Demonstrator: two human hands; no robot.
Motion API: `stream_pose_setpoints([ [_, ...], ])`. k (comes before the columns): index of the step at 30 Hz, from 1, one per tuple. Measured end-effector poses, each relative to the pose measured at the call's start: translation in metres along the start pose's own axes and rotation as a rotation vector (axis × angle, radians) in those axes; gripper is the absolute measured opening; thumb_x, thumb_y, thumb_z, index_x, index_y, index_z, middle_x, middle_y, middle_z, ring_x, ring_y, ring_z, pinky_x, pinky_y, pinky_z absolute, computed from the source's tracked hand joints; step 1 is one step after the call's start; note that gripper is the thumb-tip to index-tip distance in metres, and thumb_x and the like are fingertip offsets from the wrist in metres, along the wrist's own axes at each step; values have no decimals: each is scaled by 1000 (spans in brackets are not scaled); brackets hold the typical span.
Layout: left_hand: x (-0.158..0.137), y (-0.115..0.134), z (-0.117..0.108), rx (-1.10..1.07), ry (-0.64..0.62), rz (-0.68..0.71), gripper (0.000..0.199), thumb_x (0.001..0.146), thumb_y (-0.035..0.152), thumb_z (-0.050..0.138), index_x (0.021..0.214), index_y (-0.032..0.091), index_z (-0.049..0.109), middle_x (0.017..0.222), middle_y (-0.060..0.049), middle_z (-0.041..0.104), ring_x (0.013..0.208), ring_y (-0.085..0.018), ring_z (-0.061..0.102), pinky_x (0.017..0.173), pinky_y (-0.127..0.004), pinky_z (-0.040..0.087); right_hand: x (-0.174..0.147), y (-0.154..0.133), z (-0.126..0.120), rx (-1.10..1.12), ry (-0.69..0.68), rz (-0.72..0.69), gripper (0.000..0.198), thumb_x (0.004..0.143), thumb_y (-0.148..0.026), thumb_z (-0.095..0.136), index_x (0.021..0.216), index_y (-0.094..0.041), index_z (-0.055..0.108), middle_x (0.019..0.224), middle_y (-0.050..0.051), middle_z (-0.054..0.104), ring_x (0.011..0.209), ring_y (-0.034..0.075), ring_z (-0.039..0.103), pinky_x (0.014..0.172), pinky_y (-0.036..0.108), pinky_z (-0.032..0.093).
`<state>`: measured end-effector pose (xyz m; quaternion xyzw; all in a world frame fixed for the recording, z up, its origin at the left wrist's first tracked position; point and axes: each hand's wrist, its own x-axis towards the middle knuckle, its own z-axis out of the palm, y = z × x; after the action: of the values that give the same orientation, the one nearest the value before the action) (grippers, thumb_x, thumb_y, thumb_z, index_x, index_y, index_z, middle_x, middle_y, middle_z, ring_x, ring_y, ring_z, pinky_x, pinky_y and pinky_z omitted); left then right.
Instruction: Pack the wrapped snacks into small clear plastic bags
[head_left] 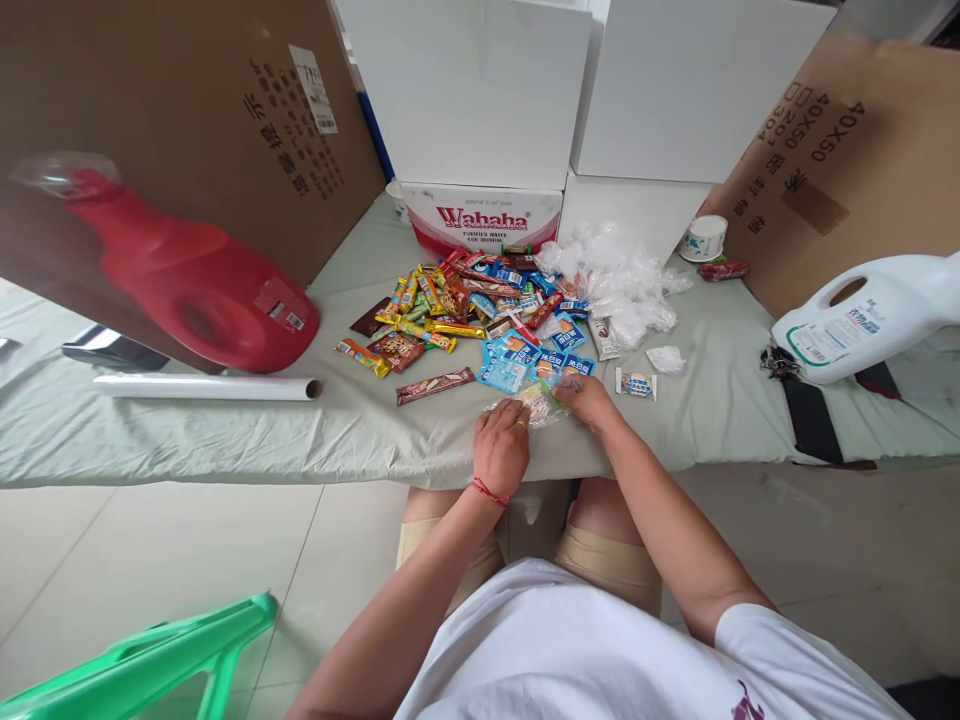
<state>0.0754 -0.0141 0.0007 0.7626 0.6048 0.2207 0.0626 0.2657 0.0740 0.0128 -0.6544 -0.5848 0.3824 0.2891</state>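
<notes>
A clear plastic packet (537, 405) with pale contents and a green patch lies at the table's front edge between my hands. My left hand (501, 447) has its fingers bent over the packet's left side, gripping it there. At the packet's right end, my right hand (586, 399) pinches the plastic near the green patch. Just beyond are several blue snack packets (504, 372). A brown wrapped bar (435, 386) lies to the left, and a small white wrapped snack (636, 384) to the right. Behind them spreads a pile of wrapped snacks (457, 300).
Crumpled clear plastic bags (626, 280) lie beside the pile, before a Wahaha carton (487, 218) and white boxes. A red jug (210, 290) and white roll (210, 388) are left; a white jug (862, 320) and paper cup (703, 239) are right. A green stool (150, 655) stands below.
</notes>
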Motion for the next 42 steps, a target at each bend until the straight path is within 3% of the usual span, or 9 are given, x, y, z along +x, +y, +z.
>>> stream_pose_setpoints([
  [5, -2, 1, -3, -20, -30, 22, 39, 102, 16, 45, 131, 24, 70, 140, -9, 69, 138, -27, 55, 109, -44, 41, -14, -13, 11, -15, 4, -121, 36, 92, -48, 55, 89, -16, 71, 82, 4, 69, 75, 18, 60, 70, 28, 44],
  [12, 4, -1, -6, -42, -111, 55, 36, 97, 11, 48, 121, 18, 74, 136, -15, 69, 119, -30, 63, 101, -46, 50, -47, -51, 38, -746, -123, -409, 30, 102, -19, 41, 102, -16, 71, 106, 14, 68, 87, 23, 62, 74, 32, 45],
  [19, -14, -25, -3, -377, 151, 110, 50, 100, 16, 36, 145, 13, 56, 154, -17, 55, 148, -24, 46, 117, -43, 43, -79, -37, 53, -804, -178, -485, 53, 103, -15, 35, 154, -12, 44, 140, 24, 55, 126, 37, 53, 97, 49, 51],
  [24, -15, -30, -13, -244, -74, 180, 53, 106, 36, 35, 154, 20, 51, 152, -12, 60, 146, -30, 47, 123, -52, 30, -109, -18, 61, -592, -245, -576, 72, 95, -16, 51, 164, -13, 29, 165, 25, 32, 148, 39, 39, 117, 58, 41],
  [26, -13, -33, -17, -158, -81, 155, 54, 105, 41, 37, 153, 22, 52, 152, -10, 61, 152, -35, 37, 127, -59, 18, -115, -13, 54, -486, -310, -618, 73, 91, -16, 57, 161, -13, 37, 167, 23, 29, 152, 38, 34, 122, 57, 37],
  [29, -11, -36, -21, -75, -113, 241, 56, 104, 44, 41, 156, 22, 49, 160, -10, 52, 159, -36, 24, 129, -60, 7, -120, -8, 35, -288, -384, -586, 50, 93, -14, 56, 143, -18, 61, 156, 18, 48, 145, 31, 47, 120, 50, 42],
  [32, -6, -36, -22, -9, -156, 269, 60, 103, 47, 44, 156, 20, 47, 163, -12, 47, 157, -36, 30, 127, -56, 18, -123, -6, 15, -25, -446, -519, 31, 101, -20, 51, 122, -24, 73, 131, 9, 69, 123, 21, 66, 108, 39, 53],
  [38, 20, -39, -20, 50, -127, 104, 53, 99, 41, 52, 146, 17, 55, 155, -19, 55, 142, -39, 50, 109, -55, 42, -125, 4, -8, 280, -419, -357, 23, 104, -37, 58, 110, -25, 77, 108, 5, 75, 99, 18, 70, 91, 32, 55],
  [42, 33, -35, -29, -272, -55, -136, 41, 96, 28, 51, 136, 19, 61, 136, -16, 68, 129, -35, 61, 107, -51, 47, -115, 16, -11, 483, -294, -181, 28, 100, -49, 63, 108, -26, 76, 99, 5, 72, 90, 18, 66, 82, 31, 55],
])
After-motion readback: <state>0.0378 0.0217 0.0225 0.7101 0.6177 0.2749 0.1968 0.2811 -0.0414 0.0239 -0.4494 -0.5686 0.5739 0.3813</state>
